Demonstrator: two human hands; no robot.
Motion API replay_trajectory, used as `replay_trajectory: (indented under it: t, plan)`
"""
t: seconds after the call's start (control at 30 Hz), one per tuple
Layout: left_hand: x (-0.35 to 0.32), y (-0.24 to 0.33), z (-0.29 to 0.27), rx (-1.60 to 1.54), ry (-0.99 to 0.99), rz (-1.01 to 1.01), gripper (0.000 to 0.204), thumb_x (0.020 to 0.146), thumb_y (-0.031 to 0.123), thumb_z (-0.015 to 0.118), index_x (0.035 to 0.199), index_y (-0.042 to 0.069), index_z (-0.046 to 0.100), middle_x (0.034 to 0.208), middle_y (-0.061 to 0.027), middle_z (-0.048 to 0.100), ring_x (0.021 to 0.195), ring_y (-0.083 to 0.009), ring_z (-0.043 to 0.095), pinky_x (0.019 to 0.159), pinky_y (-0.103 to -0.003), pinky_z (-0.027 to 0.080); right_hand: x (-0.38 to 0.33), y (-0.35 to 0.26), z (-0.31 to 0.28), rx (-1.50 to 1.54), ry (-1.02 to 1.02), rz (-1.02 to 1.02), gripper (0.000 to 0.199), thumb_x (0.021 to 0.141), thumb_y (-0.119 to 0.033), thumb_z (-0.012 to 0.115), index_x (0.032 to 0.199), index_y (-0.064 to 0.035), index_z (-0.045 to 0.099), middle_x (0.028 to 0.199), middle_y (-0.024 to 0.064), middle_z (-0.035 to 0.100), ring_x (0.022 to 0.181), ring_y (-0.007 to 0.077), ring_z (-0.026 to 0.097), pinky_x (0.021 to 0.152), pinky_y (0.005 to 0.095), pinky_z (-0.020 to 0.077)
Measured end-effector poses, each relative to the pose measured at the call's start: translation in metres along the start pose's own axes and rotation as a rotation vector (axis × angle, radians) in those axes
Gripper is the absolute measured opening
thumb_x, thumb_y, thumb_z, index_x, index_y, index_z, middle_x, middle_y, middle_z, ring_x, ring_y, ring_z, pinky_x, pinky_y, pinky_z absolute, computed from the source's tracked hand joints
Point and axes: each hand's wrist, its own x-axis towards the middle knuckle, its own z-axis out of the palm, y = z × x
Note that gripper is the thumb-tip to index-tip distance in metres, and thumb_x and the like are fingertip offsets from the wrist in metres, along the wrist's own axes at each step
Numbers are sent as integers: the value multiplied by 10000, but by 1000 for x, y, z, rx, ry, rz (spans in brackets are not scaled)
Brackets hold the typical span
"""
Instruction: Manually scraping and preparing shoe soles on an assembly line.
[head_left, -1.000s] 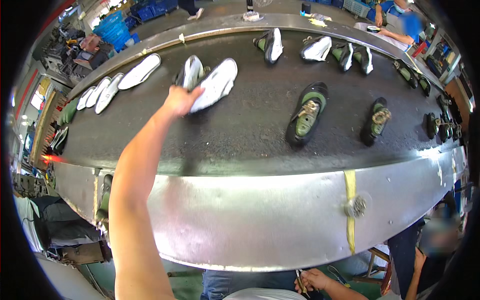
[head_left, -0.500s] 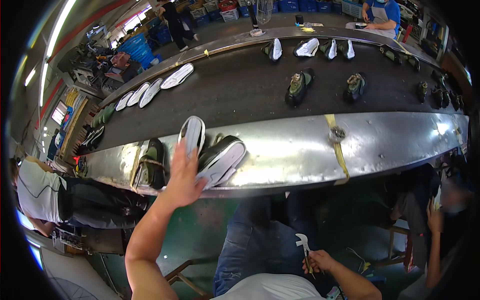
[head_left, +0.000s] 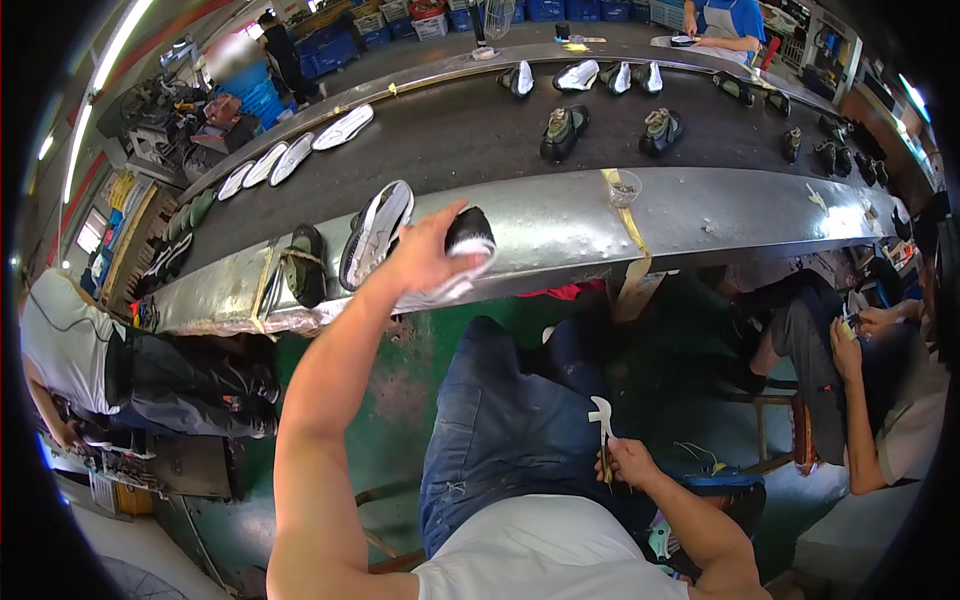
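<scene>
Two shoes are involved at the left hand (head_left: 425, 255): its fingers are wrapped over a black shoe with a white sole (head_left: 465, 250), holding it at the near lip of the steel conveyor edge (head_left: 700, 215), while a second shoe, sole-up (head_left: 375, 235), leans just beside the wrist. The right hand (head_left: 625, 462), low by the lap, is closed around a small white-headed hand tool (head_left: 603, 420). Risk noted: the grip covers only one side of the held shoe, and part of it overhangs the edge, so it could tip toward the green floor (head_left: 400, 380). The leaning shoe could be knocked by the forearm. The held shoe appears dark-uppered, with a pale, clean sole.
</scene>
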Motion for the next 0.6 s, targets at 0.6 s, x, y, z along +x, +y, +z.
replay_trajectory:
  t: [0.6]
  plan:
    - [-197,70,190,-1083,-104,1,874,952,106,680,1599,118,92,1263,-74,555,1140,-163,543,1030,-327,424,-88,-82,52,-533,-151,-398,317,986,-162,579,1266,-13,573,945,51,675,789,109,608,759,280,512]
